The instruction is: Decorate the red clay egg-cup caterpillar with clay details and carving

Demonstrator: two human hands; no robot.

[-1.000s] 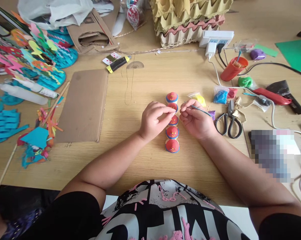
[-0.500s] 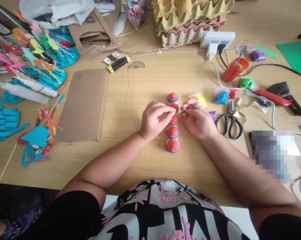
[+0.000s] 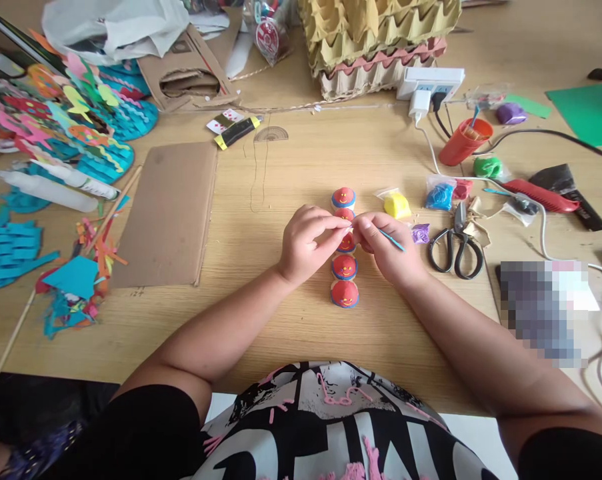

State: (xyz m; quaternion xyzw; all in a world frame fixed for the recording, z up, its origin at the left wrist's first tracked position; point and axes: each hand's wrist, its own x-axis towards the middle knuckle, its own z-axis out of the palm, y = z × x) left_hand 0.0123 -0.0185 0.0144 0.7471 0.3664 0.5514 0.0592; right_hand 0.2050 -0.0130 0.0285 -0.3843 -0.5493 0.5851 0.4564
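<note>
Table (image 3: 285, 333) edge at six o'clock, egg trays (image 3: 381, 53) at twelve; left hand (image 3: 303, 243) pinched, hold unclear; right hand (image 3: 391, 260) grips blue stick (image 3: 393, 241).

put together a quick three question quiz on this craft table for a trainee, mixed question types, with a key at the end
1. Multiple choice: What does the right hand hold?
a) a glue bottle
b) a thin blue stick
c) a protractor

2. True or false: The black-handled scissors lie to the right of the row of smiling red-topped figures.

3. Count: How many figures stand in that row, including those partly hidden by the hands?

Key: 1. b; 2. True; 3. Five
</note>
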